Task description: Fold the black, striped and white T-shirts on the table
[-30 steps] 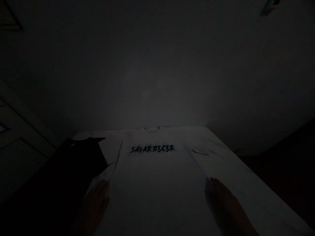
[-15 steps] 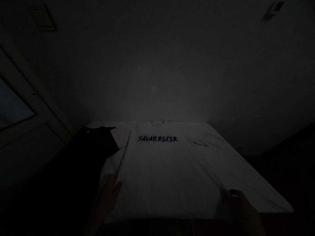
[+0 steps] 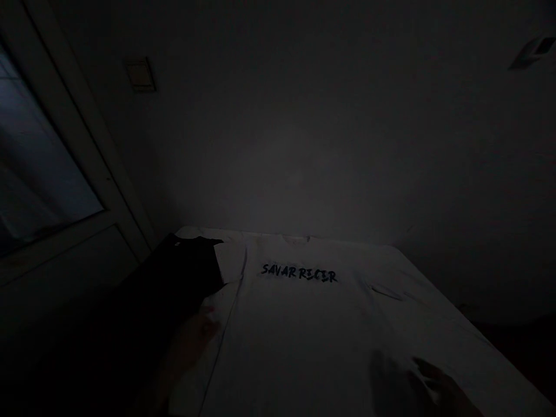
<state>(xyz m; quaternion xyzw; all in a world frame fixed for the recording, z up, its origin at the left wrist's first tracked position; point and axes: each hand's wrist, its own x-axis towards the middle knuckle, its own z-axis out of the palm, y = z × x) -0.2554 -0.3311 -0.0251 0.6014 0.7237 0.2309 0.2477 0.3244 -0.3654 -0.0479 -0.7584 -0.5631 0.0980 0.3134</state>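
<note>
We look down in dim light on a white short-sleeved T-shirt (image 3: 295,330) spread flat on a pale worktop (image 3: 191,231), its round collar (image 3: 296,239) toward the far wall and its hem out of frame below. Black brushed lettering (image 3: 299,273) crosses the chest and reads roughly "SAVAR RECER". A dark cloth (image 3: 174,278), too dim for us to tell its shape, lies along the shirt's near-left side, its edge just touching the pale left sleeve (image 3: 230,260).

Our left grip (image 3: 191,341), a bare hand, sits open at the shirt's left edge, fingers pointing up the cloth and holding nothing we can make out, though shadow hides most of it. Our right grip (image 3: 434,385), another bare hand, is blurred at the lower right with its fingers (image 3: 428,370) spread wide. It too appears to hold nothing, and we cannot tell whether it touches the fabric.

An open palm suits thin cloth like this, we judge: it spreads pressure evenly, where a pinch would drag the weave. A short crease (image 3: 384,292) on the right of the chest shows where flat, light strokes would pay off.

Behind us on the left stands a door with a glass pane (image 3: 43,156), and a small switch plate (image 3: 140,74) marks the wall (image 3: 278,145).
</note>
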